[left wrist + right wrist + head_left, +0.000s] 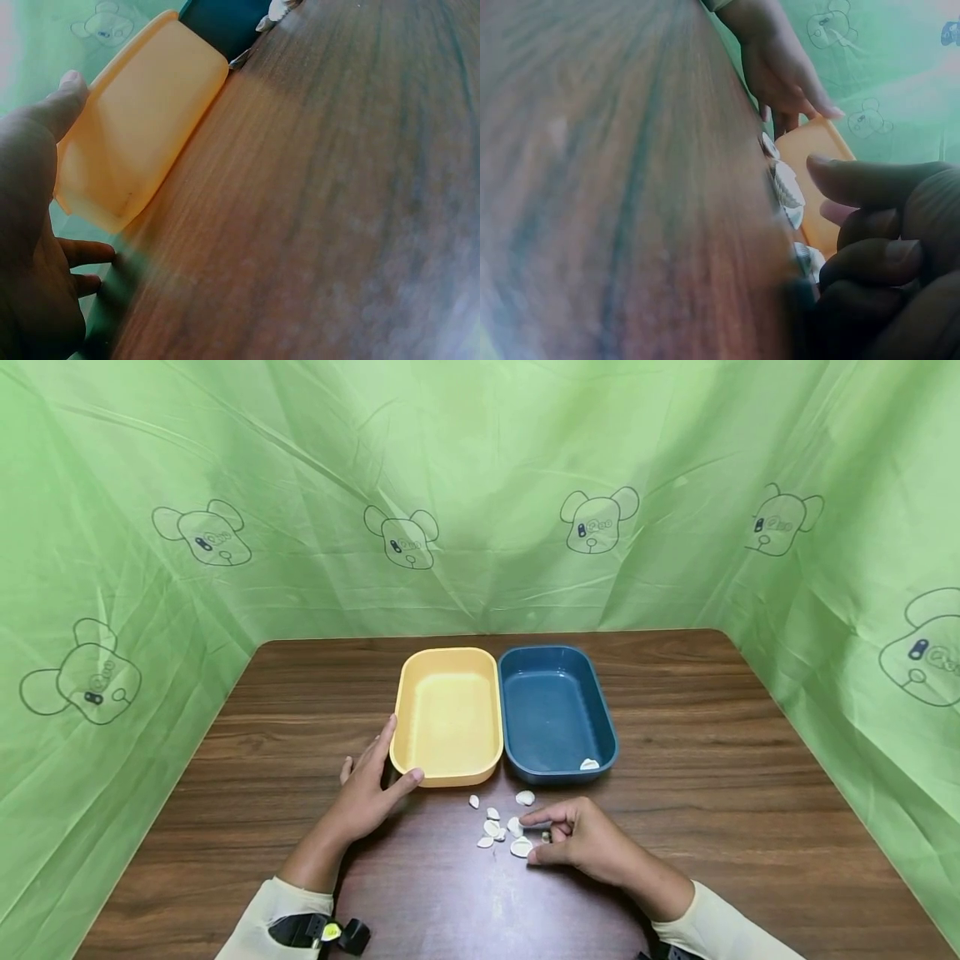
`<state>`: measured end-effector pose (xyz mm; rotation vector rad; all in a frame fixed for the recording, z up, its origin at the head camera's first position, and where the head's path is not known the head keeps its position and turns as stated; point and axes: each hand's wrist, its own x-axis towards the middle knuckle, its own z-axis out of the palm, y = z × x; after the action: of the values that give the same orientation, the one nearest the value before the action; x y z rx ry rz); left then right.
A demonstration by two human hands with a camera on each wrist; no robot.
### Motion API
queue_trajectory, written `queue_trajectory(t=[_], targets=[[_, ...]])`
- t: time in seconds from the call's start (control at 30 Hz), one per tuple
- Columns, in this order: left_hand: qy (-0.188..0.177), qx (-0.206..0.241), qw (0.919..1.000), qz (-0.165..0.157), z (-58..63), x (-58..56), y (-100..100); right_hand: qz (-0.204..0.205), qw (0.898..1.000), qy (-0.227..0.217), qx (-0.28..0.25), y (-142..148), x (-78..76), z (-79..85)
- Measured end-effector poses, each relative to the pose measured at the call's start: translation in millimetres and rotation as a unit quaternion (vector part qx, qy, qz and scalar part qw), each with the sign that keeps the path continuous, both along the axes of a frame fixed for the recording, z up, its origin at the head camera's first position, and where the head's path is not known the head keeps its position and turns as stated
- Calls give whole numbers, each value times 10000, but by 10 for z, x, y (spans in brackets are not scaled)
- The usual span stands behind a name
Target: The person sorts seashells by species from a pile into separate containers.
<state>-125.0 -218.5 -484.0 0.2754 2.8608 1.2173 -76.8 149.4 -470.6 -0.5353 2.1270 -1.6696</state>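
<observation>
Several small white seashells (491, 828) lie loose on the table in front of two shallow bins. My right hand (588, 843) is low over their right side, thumb and index finger apart. The index tip is right at one shell (514, 827), the thumb tip at another shell (521, 847); the other fingers are bent under. Ribbed shells (786, 184) show beyond the thumb in the right wrist view. My left hand (367, 797) rests against the near left corner of the yellow bin (448, 779), fingers along its side, thumb at the front rim.
To the right of the yellow bin, side by side with it, stands a dark blue bin (555, 710) with a white shell (589, 764) in its near right corner. The wooden table (697, 752) is enclosed by green cloth (480, 460) at the back and sides.
</observation>
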Motion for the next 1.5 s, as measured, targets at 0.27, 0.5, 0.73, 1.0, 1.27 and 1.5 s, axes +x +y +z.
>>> queue_trajectory(t=[0.27,0.5,0.73,1.0,1.27,1.5], targets=[[-25,-1,10000,-4,11,1,2,245,9996,-32,131,11,-44,-59],[-39,-28,10000,1,12,19,-2,446,9985,-32,331,22,-47,-73],[-13,-29,10000,4,10,28,-7,435,9984,12,374,8,-20,-40],[8,-66,10000,-3,21,26,-7,387,9970,11,674,-11,3,-19],[38,-40,10000,-21,16,17,7,310,9964,-24,794,-12,-8,-35],[85,-51,9999,-17,23,6,13,296,9966,-91,765,-14,-20,-30]])
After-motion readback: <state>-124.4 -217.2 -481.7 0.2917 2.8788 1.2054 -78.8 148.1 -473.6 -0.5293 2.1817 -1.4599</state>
